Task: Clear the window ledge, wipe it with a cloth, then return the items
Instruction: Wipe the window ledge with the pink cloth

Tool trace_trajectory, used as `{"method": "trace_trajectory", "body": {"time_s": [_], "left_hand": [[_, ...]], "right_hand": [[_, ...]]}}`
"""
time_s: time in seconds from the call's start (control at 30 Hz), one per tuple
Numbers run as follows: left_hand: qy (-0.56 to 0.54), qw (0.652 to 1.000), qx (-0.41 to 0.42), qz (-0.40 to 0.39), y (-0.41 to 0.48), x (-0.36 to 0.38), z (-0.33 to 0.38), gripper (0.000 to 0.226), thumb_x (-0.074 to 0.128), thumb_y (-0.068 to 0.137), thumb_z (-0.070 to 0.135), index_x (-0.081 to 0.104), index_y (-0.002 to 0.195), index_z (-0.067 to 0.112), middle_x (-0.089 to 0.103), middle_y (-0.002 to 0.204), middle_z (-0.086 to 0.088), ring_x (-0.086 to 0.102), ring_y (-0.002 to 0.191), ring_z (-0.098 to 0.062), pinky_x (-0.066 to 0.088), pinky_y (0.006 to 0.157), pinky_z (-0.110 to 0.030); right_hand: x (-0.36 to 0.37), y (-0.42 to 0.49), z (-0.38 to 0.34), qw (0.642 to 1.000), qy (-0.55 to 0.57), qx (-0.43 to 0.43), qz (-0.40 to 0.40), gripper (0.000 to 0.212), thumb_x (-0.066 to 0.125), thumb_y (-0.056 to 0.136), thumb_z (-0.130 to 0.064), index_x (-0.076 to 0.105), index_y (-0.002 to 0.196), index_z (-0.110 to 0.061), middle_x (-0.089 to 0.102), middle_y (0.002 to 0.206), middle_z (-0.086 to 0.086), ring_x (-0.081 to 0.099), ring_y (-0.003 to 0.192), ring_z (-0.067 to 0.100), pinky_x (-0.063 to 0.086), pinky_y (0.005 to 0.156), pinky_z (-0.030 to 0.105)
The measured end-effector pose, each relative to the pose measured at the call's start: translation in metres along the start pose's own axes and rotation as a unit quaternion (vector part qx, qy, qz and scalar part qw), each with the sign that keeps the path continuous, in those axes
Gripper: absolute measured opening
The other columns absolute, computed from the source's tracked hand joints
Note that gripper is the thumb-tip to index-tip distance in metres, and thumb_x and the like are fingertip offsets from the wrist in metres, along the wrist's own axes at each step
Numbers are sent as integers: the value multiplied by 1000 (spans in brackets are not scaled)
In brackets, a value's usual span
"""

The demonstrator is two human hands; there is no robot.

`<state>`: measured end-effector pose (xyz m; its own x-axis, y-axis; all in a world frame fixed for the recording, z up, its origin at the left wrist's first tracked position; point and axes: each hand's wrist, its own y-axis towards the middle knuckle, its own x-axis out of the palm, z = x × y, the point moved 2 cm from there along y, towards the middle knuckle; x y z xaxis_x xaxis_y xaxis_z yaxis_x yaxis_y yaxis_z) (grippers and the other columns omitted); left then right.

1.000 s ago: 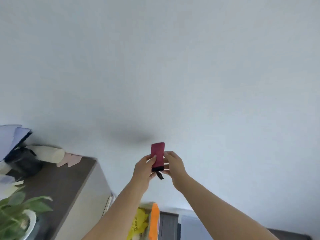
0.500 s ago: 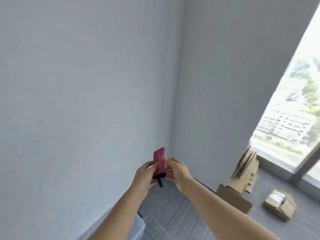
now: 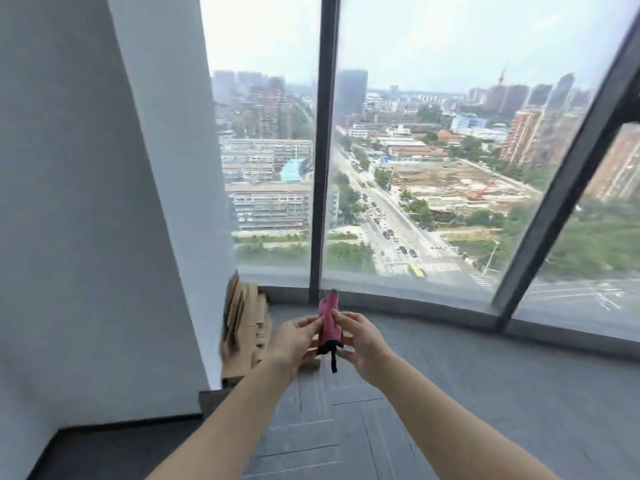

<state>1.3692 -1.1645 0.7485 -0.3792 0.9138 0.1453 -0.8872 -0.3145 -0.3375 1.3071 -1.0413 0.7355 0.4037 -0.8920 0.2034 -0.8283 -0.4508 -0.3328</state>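
Note:
A folded pink cloth [image 3: 329, 323] with a black edge and a dangling black loop stands upright between my two hands. My left hand [image 3: 294, 341] pinches its left side and my right hand [image 3: 363, 341] pinches its right side, both held out in front of me above the floor. Beyond them a low grey window ledge [image 3: 433, 308] runs along the foot of the tall windows; the stretch I see carries nothing.
Flattened cardboard boxes [image 3: 244, 327] lean against the white wall [image 3: 86, 237] in the left corner by the window. Dark window mullions [image 3: 322, 150] divide the glass. Grey tiled floor [image 3: 485, 393] spreads below my arms.
My view has swung right, from a blank wall and cabinet to the corner and now the windows. Both hands have kept hold of the pink cloth throughout.

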Motion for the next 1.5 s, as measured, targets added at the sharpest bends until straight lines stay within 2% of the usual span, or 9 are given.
{"method": "trace_trajectory", "body": {"time_s": [0.17, 0.33, 0.53, 0.73, 0.87, 0.93, 1.07, 1.23, 1.5], "left_hand": [[64, 990, -26, -122, 95, 133, -10, 24, 67, 91, 23, 72, 109, 8, 76, 90, -10, 70, 72, -18, 53, 59, -24], [122, 966, -20, -227, 193, 263, -5, 24, 71, 88, 19, 72, 106, 3, 75, 96, -19, 70, 80, -26, 56, 70, -31], [175, 931, 0, -322, 282, 431, 4, 23, 76, 83, 16, 72, 99, 1, 74, 84, -17, 68, 70, -24, 57, 65, -29], [197, 902, 1, -384, 334, 615, -6, 7, 73, 83, 8, 69, 89, 6, 72, 81, -12, 67, 69, -22, 55, 68, -35], [195, 878, -26, -435, 360, 749, -23, 9, 56, 90, -1, 63, 91, 4, 68, 82, -12, 66, 72, -25, 56, 66, -36], [189, 869, -57, -454, 369, 817, -33, 13, 49, 91, -4, 59, 90, 4, 64, 81, -13, 64, 73, -27, 54, 68, -39], [183, 863, -92, -462, 394, 928, -46, 17, 44, 93, -5, 55, 96, 8, 59, 91, -15, 61, 80, -28, 54, 68, -39], [179, 864, -118, -456, 448, 1054, -58, 23, 42, 92, -7, 54, 104, 10, 58, 93, -13, 60, 70, -21, 53, 53, -31], [180, 861, -159, -449, 564, 1271, -82, 38, 36, 85, -13, 58, 113, 3, 56, 103, -18, 58, 85, -29, 53, 62, -33]], "right_hand": [[-140, 40, -20, 993, 97, 10, 64, 44, 63, 93, -34, 67, 122, -2, 72, 99, 12, 66, 88, 23, 52, 74, 32], [-269, 89, -57, 976, 145, -27, 159, 45, 64, 92, -21, 57, 129, 3, 63, 128, 27, 64, 102, 35, 56, 84, 41], [-418, 122, -108, 938, 190, -58, 284, 33, 68, 90, -13, 56, 117, 0, 68, 106, 21, 65, 96, 34, 59, 79, 44], [-582, 122, -146, 883, 220, -81, 406, 40, 73, 83, -6, 63, 121, -4, 73, 104, 16, 68, 92, 29, 56, 63, 31], [-702, 116, -166, 851, 225, -91, 466, 49, 79, 73, -5, 64, 120, -4, 75, 102, 15, 70, 94, 33, 58, 76, 41], [-770, 116, -176, 842, 229, -92, 480, 53, 80, 70, -3, 63, 120, -2, 74, 107, 19, 70, 100, 37, 57, 87, 50], [-881, 115, -202, 820, 241, -81, 513, 33, 74, 78, 5, 62, 108, -1, 73, 95, 18, 70, 83, 32, 57, 68, 36], [-1019, 134, -237, 811, 231, -73, 532, 26, 69, 81, 11, 58, 102, -1, 69, 85, 18, 68, 72, 28, 57, 61, 34], [-1233, 209, -300, 829, 234, -38, 507, 40, 64, 81, 16, 57, 116, -2, 66, 94, 17, 66, 73, 27, 55, 51, 30]]}}
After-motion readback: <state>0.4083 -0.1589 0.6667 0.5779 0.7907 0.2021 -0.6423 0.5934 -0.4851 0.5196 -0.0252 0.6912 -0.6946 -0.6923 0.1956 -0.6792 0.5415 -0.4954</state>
